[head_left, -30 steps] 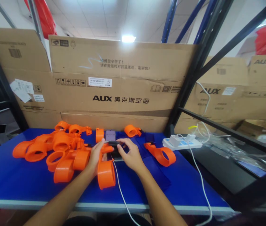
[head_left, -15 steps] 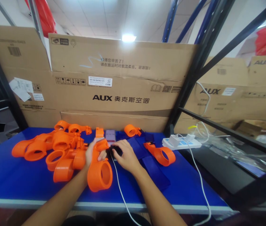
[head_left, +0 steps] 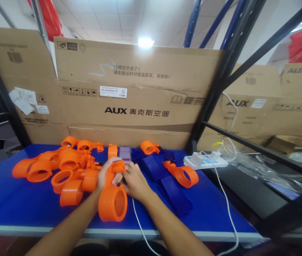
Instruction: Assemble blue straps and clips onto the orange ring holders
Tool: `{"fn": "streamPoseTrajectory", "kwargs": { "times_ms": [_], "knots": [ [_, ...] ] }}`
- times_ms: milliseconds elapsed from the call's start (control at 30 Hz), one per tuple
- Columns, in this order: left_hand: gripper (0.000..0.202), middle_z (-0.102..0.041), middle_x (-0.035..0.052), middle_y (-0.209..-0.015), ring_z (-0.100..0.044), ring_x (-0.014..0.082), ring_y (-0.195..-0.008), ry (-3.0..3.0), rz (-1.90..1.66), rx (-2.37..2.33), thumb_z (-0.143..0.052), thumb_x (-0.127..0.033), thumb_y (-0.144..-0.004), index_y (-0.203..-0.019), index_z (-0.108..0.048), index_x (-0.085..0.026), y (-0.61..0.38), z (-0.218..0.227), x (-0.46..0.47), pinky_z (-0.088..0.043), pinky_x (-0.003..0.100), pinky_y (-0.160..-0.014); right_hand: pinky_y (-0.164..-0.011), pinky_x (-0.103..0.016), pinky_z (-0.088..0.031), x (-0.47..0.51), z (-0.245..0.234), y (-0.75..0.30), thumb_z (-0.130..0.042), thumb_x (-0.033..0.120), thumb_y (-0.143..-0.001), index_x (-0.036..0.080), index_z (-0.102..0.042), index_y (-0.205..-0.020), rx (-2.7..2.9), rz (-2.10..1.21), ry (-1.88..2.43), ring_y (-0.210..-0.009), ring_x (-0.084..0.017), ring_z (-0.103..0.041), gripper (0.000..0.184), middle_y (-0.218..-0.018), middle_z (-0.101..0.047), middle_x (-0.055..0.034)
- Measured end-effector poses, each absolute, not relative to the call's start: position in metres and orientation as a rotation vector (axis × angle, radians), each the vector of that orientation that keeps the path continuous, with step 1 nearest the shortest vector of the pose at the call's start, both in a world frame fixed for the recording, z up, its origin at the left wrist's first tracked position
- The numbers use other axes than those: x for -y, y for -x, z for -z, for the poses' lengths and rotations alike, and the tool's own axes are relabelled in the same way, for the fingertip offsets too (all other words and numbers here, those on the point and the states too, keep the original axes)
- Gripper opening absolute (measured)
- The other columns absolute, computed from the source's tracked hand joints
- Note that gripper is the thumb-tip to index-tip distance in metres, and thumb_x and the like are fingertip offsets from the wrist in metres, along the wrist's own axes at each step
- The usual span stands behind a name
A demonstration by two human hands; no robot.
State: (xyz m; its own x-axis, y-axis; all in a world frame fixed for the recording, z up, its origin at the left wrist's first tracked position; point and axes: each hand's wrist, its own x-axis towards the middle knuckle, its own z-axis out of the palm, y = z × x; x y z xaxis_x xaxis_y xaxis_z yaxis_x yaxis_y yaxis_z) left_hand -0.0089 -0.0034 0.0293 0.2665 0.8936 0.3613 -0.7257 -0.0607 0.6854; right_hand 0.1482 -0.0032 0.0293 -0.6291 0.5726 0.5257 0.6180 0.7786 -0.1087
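My left hand (head_left: pixel 104 175) is closed around an orange tape dispenser (head_left: pixel 113 206), whose round hub hangs toward me and whose narrower end points away. Up against the far part of this dispenser is my right hand (head_left: pixel 135 182), its fingers curled in; what they grip is hidden. A white cable (head_left: pixel 137 213) comes out from beneath the right hand. Many more orange tape dispensers (head_left: pixel 69 159) lie in a heap left of my hands. A single orange hub (head_left: pixel 113 151) stands just beyond them, beside a phone-like device with a lit screen (head_left: pixel 125 154).
Dark blue flat strips (head_left: pixel 175 195) lie right of my hands, near another tape dispenser (head_left: pixel 185 176). One more dispenser (head_left: pixel 149 147) sits at the back. A white power strip (head_left: pixel 206 160) is at the right edge. Cardboard (head_left: pixel 137 99) walls the table's rear; a black frame post (head_left: pixel 207 103) rises at right.
My right hand has shifted left and closed in against the dispenser, covering the upper part of the cable. The dispenser in my left hand has dipped slightly toward me.
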Motion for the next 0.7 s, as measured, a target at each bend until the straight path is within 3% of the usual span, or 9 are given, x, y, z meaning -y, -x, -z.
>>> {"fn": "streamPoseTrajectory", "kwargs": {
  "times_ms": [133, 267, 367, 467, 700],
  "knots": [
    [0.035, -0.059, -0.0009, -0.05, -0.036, 0.0073, -0.029, -0.957, -1.412, -0.421, -0.057, -0.049, -0.091, -0.094, -0.064, -0.015, 0.003, -0.029, 0.005, -0.027, 0.021, -0.034, -0.079, -0.039, -0.038, 0.002, -0.03, -0.151, -0.064, 0.029, -0.09, 0.021, -0.064, -0.115, 2.368, 0.055, 0.927, -0.098, -0.027, -0.048, 0.026, -0.114, -0.065, -0.0113],
    [0.034, -0.055, -0.0041, -0.045, -0.039, 0.0076, -0.03, -1.004, -1.507, -0.7, -0.068, -0.049, -0.083, -0.087, -0.063, -0.016, -0.003, -0.029, 0.005, -0.028, 0.02, -0.036, -0.081, -0.039, -0.041, -0.001, -0.039, -0.165, -0.056, 0.024, -0.094, 0.023, -0.067, -0.1, 2.131, -0.093, 0.95, -0.095, -0.025, -0.053, 0.013, -0.1, -0.067, -0.0068],
    [0.04, -0.061, -0.0023, -0.054, -0.039, 0.0064, -0.03, -1.026, -1.491, -0.805, -0.07, -0.055, -0.081, -0.091, -0.064, -0.016, -0.006, -0.028, 0.004, -0.027, 0.021, -0.036, -0.081, -0.037, -0.044, -0.004, -0.046, -0.175, -0.053, 0.028, -0.097, 0.023, -0.069, -0.097, 1.832, -0.246, 0.95, -0.09, -0.023, -0.057, 0.016, -0.093, -0.069, -0.0054],
    [0.045, -0.058, -0.0047, -0.055, -0.037, 0.0056, -0.029, -1.087, -1.446, -0.829, -0.07, -0.058, -0.081, -0.097, -0.065, -0.017, -0.008, -0.025, 0.004, -0.025, 0.021, -0.034, -0.076, -0.034, -0.047, -0.005, -0.05, -0.178, -0.057, 0.035, -0.096, 0.023, -0.071, -0.104, 1.747, -0.417, 0.901, -0.087, -0.022, -0.061, 0.02, -0.095, -0.071, -0.0051],
    [0.041, -0.054, -0.0078, -0.056, -0.039, 0.0055, -0.03, -1.238, -1.369, -0.809, -0.067, -0.057, -0.084, -0.105, -0.059, -0.022, -0.013, -0.022, 0.007, -0.022, 0.018, -0.033, -0.073, -0.032, -0.049, -0.007, -0.049, -0.173, -0.065, 0.04, -0.091, 0.022, -0.075, -0.088, 1.812, -0.624, 0.808, -0.084, -0.02, -0.064, 0.021, -0.092, -0.074, -0.0053]
  ]
}}
